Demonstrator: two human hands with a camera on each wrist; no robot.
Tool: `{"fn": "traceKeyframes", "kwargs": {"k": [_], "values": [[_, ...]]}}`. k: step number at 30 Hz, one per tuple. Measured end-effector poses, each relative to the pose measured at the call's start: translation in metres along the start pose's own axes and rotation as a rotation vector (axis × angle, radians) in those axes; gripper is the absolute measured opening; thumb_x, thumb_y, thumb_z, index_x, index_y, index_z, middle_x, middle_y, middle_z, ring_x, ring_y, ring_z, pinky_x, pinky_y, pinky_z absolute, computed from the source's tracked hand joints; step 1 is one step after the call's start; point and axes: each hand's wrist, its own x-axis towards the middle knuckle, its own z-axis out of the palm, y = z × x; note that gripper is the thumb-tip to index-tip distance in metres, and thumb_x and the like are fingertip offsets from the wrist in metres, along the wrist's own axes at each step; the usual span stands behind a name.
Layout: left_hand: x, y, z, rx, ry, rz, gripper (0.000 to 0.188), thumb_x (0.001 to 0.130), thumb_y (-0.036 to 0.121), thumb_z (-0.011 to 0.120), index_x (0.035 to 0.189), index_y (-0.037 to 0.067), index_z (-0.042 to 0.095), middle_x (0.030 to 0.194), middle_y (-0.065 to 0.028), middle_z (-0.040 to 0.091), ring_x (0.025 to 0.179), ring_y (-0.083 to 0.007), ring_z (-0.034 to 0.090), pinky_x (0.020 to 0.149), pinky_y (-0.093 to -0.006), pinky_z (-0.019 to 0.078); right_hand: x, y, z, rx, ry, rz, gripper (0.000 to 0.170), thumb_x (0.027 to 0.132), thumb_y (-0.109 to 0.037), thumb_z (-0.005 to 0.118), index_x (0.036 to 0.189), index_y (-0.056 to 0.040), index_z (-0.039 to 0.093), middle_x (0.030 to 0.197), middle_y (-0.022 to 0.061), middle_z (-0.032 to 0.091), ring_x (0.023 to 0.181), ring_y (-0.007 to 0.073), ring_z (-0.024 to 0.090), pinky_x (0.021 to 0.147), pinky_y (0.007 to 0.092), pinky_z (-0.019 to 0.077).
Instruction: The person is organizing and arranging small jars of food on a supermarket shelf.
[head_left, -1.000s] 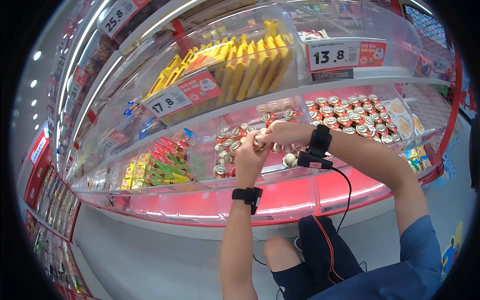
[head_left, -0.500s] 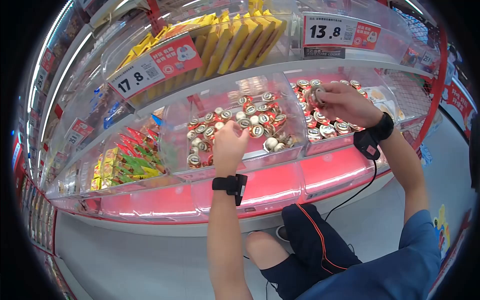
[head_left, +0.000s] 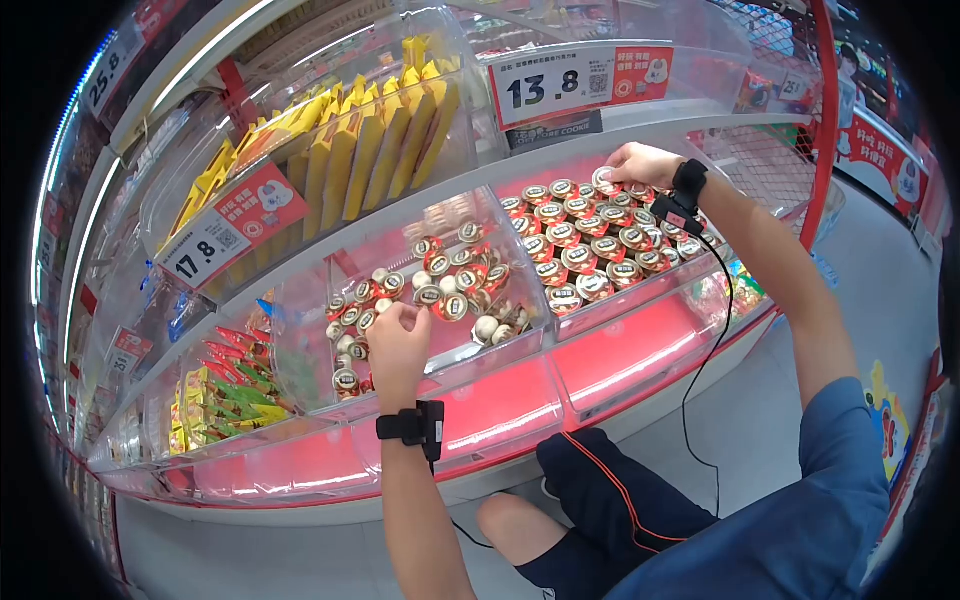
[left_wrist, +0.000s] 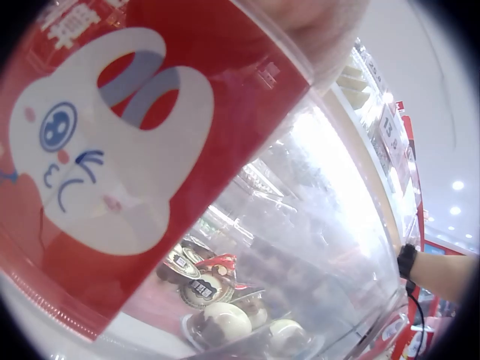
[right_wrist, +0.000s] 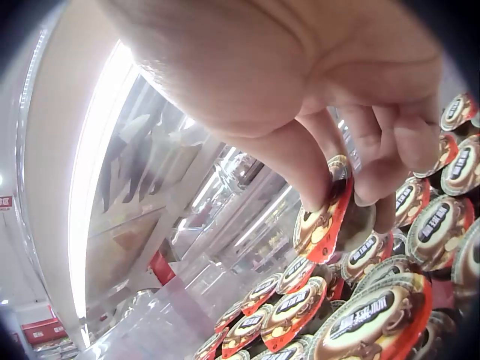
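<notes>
My right hand point(head_left: 645, 165) pinches a small round snack cup point(right_wrist: 324, 223) with a printed foil lid and red edge between thumb and fingers. It holds the cup tilted, at the far end of the right bin, just above the rows of similar cups point(head_left: 594, 287). Over the front of the left bin, my left hand point(head_left: 398, 345) hovers with its fingers loosely bent, and no cup shows in it. Loose cups point(head_left: 453, 306) lie jumbled around there, some turned with their pale rounded bottoms up. In the left wrist view a red price card hides most of that hand.
A clear divider point(head_left: 535, 270) separates the two bins, and a clear front wall point(head_left: 640, 305) runs along them. Above hangs a shelf with yellow packets point(head_left: 375, 150) and a price tag point(head_left: 550, 88). Colourful packets point(head_left: 225, 390) fill a bin at left. A cable point(head_left: 722, 345) hangs from my right wrist.
My hands were together over the left bin, then parted. The right hand carried the cup over to the right bin's far end. The left hand drew back toward the left bin's front. The head view shifted.
</notes>
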Motion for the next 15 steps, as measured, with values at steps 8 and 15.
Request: {"fn": "traceKeyframes", "kwargs": {"k": [8,15], "values": [[0.004,-0.002,0.003,-0.018,0.009,0.006,0.027,0.077,0.023,0.062,0.076,-0.004,0.063,0.068,-0.0155,0.063,0.064,-0.0272,0.062,0.064,-0.0372,0.0472,0.005,0.009,0.009,0.098,-0.062,0.090,0.028,0.086,-0.020,0.062,0.092,0.0066,0.060,0.065,0.0032,0.055,0.052,0.0087,0.049,0.047,0.0238,0.0400],[0.005,-0.001,0.002,-0.091,-0.057,-0.073,0.026,0.078,0.021,0.062,0.075,-0.004,0.063,0.061,-0.0128,0.062,0.054,-0.0222,0.061,0.057,-0.0345,0.0465,0.010,0.015,0.014,0.154,-0.077,0.071,0.026,0.087,-0.018,0.059,0.092,0.0069,0.059,0.066,0.0039,0.055,0.053,0.0096,0.051,0.048,0.0240,0.0415]]}}
